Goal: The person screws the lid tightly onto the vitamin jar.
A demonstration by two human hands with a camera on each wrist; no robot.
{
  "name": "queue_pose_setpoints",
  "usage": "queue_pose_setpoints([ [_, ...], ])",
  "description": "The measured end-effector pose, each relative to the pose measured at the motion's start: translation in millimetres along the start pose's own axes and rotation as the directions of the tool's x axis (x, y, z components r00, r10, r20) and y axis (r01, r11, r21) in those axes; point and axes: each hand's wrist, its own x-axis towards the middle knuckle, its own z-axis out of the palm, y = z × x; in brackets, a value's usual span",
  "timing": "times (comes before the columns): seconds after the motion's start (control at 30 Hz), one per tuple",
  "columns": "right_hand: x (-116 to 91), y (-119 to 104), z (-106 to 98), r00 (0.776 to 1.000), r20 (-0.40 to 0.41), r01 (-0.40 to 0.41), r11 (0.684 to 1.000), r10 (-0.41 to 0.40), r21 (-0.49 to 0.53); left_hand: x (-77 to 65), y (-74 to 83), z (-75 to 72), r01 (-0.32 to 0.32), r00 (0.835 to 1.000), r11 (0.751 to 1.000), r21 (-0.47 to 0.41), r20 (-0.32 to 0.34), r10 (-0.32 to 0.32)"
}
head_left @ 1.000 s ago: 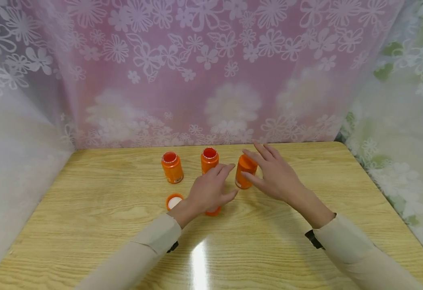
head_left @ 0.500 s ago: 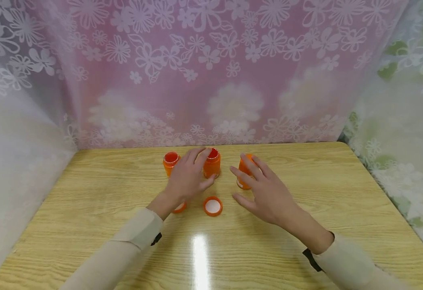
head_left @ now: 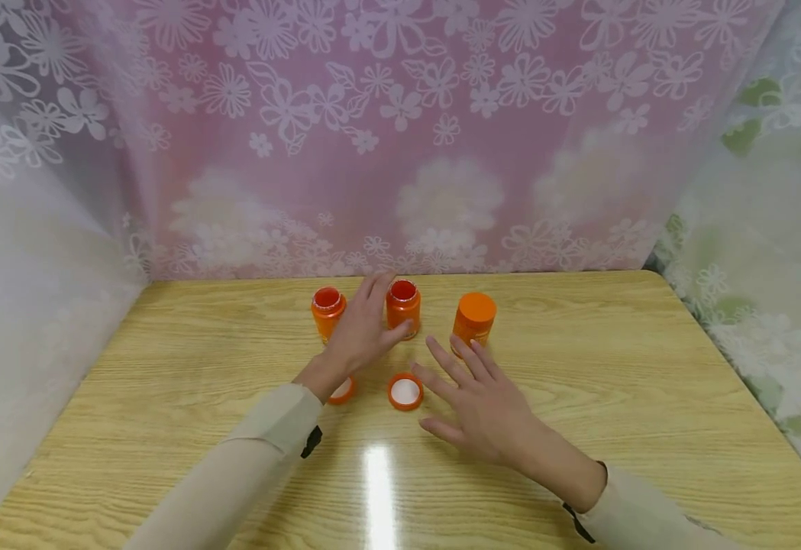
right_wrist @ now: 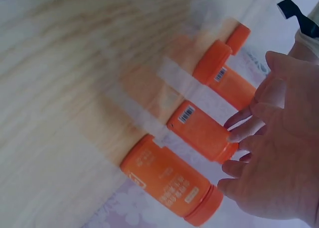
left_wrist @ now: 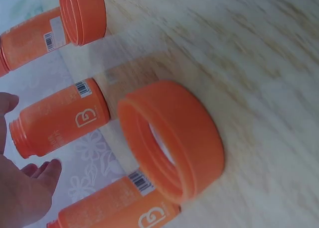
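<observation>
L hand (head_left: 361, 330): grip apart, thumb clear of fingers, around the mouth end of middle bottle (head_left: 403, 308) in L wrist view; contact can't tell. R hand (head_left: 488, 412): grip apart, fingers fanned, back of hand up; in head view two fingertips overlap lower front of lidded bottle (head_left: 476, 312), contact can't tell.

Middle bottle: orange, upright, uncapped, red inside, btwn the other two. L bottle (head_left: 327, 312): same type, upright, uncapped, partly hidden by L hand. Lidded bottle: R end of row, upright, orange lid on. Printing + barcodes show in wrist views.

Middle cap (head_left: 405, 392): in front of middle bottle, hollow side up, white inside, near R thumb tip. L cap (head_left: 343, 392): left of it, apart, also hollow side up, partly hidden by L wrist in head view.

Counter (head_left: 166, 428): pale wood grain, bright strip reflected nr side. Pale sleeves (head_left: 252, 451), both arms. Behind: pink floral cloth (head_left: 345, 179).
</observation>
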Motion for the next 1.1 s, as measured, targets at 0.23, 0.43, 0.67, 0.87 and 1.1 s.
queue_pose_setpoints([
  [0.23, 3.8, -5.8, 7.0, 0.998, 0.055, 0.015, 1.0, -0.016, 0.013, 4.7, -7.5, 9.0, 0.172, 0.984, 0.962, -0.212, 0.086, -0.157],
  [0.43, 6.8, -7.3, 12.6, 0.997, 0.062, 0.038, 0.999, -0.039, 0.019, 7.0, -20.6, 15.0, 0.245, 0.969, 0.894, -0.375, 0.136, -0.208],
  [0.67, 8.8, -7.7, 17.1, 0.996, 0.076, 0.046, 0.999, -0.048, 0.027, 8.8, -31.3, 18.8, 0.306, 0.951, 0.81, -0.5, 0.2, -0.236],
  [0.87, 9.5, -7.6, 19.5, 0.996, 0.075, 0.048, 0.997, -0.052, 0.053, 11.6, -33.2, 21.5, 0.328, 0.944, 0.783, -0.528, 0.224, -0.244],
  [1.1, 12.2, -7.9, 22.0, 0.995, 0.086, 0.048, 0.998, -0.052, 0.046, 15.5, -32.7, 24.4, 0.333, 0.942, 0.781, -0.528, 0.223, -0.251],
])
